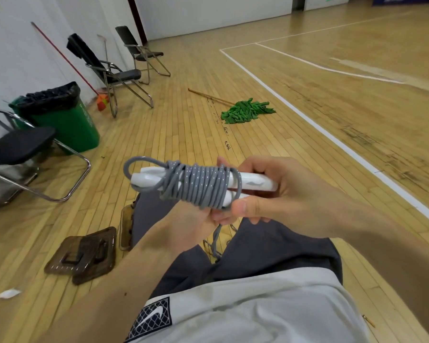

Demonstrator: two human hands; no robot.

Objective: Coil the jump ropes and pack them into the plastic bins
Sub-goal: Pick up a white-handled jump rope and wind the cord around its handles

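Jump rope, coiled, gripped by left hand and right hand.

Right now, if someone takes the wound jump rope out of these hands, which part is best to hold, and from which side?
Probably the bare ends of the white handles sticking out of the grey coils, approached from the person's left. The right hand wraps their other end and the left hand holds the coils from below, so only that end is free.
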